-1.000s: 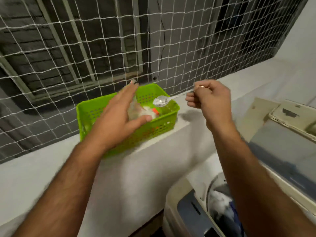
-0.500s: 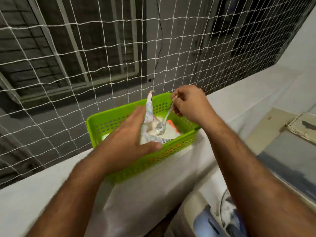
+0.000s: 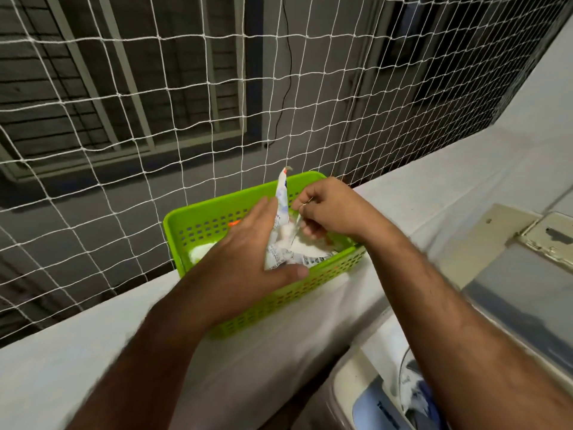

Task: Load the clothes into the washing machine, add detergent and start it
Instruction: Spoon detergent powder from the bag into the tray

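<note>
A green perforated basket [image 3: 198, 225] stands on the white ledge [image 3: 93, 352]. Inside it is a white printed detergent packet [image 3: 283, 231], standing open with one corner pointing up. My left hand [image 3: 248, 262] grips the packet's side, thumb on the front. My right hand [image 3: 328, 209] holds a thin metal spoon [image 3: 296, 226] by the handle, its bowl dipped into the packet's mouth and hidden. At the lower right the washing machine [image 3: 375, 408] shows clothes [image 3: 415, 398] in its open drum.
A white rope net [image 3: 186, 103] closes the opening right behind the basket. The machine's raised lid [image 3: 521, 293] lies to the right, under my right forearm. A worn cream panel [image 3: 552, 240] sits at the far right edge.
My right hand brought the spoon from above the basket's right end down into the packet. My left hand kept its hold on the packet, which now stands more upright.
</note>
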Tool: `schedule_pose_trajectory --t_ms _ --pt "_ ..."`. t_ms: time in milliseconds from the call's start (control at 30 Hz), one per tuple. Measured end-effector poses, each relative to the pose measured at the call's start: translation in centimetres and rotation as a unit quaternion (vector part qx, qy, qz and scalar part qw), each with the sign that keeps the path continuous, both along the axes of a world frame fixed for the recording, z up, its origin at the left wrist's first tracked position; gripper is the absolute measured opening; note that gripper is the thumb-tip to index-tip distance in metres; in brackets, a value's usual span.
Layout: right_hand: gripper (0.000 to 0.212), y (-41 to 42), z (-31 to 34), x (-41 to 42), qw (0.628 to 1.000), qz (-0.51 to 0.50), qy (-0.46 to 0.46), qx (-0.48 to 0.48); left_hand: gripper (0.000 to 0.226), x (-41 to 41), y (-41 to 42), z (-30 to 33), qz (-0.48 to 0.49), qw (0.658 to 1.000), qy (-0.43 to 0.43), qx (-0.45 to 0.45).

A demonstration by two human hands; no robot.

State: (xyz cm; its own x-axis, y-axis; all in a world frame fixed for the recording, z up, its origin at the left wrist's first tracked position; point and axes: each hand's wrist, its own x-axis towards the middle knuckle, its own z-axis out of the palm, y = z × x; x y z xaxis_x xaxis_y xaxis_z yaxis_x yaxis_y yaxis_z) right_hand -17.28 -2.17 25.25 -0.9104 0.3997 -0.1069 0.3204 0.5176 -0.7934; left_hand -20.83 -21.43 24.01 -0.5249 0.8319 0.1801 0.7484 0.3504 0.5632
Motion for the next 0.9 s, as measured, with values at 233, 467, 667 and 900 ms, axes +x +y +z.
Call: schedule_pose_trajectory --t_ms 233,467,667,900 --pt "0.017 1.4 1.4 1.4 0.992 -0.075 0.088 -0.058 0.102 0.4 -0.2 0.4 0.012 1.0 0.009 -0.016" --pt "0.013 3.9 2.8 4.6 0.959 -0.163 0.196 -0.122 0.104 1.5 0.0 1.7 0.03 0.999 0.033 -0.01" --pt "0.012 6.4 3.4 9.4 0.929 -0.224 0.254 -0.15 0.101 4.4 2.8 3.0 0.004 0.996 0.075 0.049" --pt "0.007 10.3 2.3 19.7 0.892 -0.321 0.286 -0.141 0.096 11.1 9.8 2.1 -0.076 0.992 0.076 0.073"
